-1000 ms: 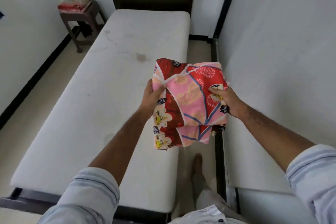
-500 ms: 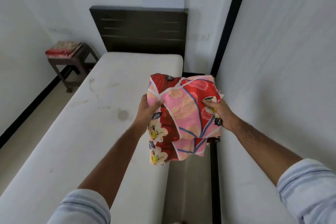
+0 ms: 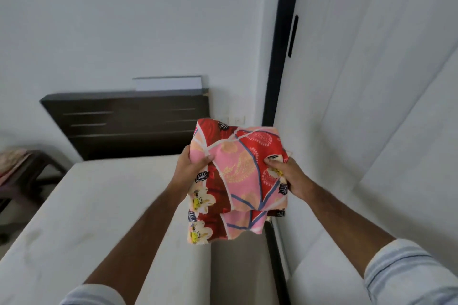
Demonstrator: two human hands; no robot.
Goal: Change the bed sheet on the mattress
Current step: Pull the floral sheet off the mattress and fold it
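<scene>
A folded bed sheet point(image 3: 238, 176), red and pink with a flower print, hangs in the air in front of me, above the mattress's right edge. My left hand point(image 3: 192, 168) grips its left side, thumb on top. My right hand point(image 3: 285, 176) grips its right side, fingers curled into the cloth. The bare white mattress point(image 3: 99, 205) lies below and to the left, with faint stains and no sheet on it. A dark wooden headboard point(image 3: 124, 123) stands at its far end.
A white wardrobe point(image 3: 371, 131) with a black-edged door closes off the right side. A narrow strip of floor point(image 3: 238, 267) runs between it and the bed. A dark stool point(image 3: 27, 168) with folded cloth on top stands at the far left.
The view has tilted up and I have come closer to the headboard. The folded sheet stays held in both hands and sits higher against the wall.
</scene>
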